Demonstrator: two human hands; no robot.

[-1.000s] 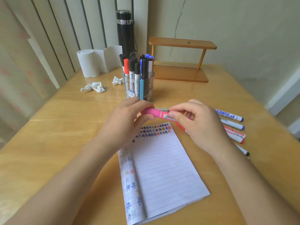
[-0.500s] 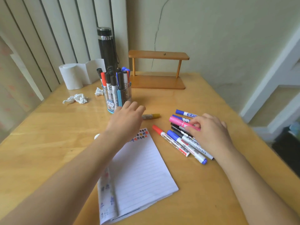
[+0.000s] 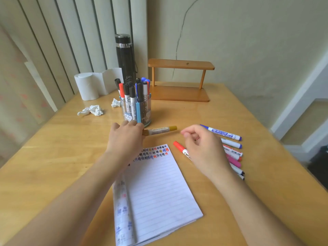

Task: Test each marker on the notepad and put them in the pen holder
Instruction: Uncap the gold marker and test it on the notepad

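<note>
Mid-frame, straight fingers of left hand (image 3: 125, 139) touching end of mustard-capped white marker (image 3: 160, 130) just below clear glass pen holder (image 3: 144, 110); right hand (image 3: 204, 150) loosely curled, empty, over loose markers (image 3: 231, 144) right of lined notepad (image 3: 156, 185)

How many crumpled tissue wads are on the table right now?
2: a larger wad lies left of the pen holder, a smaller wad close by its left side. Others could hide behind it.

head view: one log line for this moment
left hand: on gold marker end, hold unclear | right hand: loosely curled, empty | pen holder: holds markers
</note>
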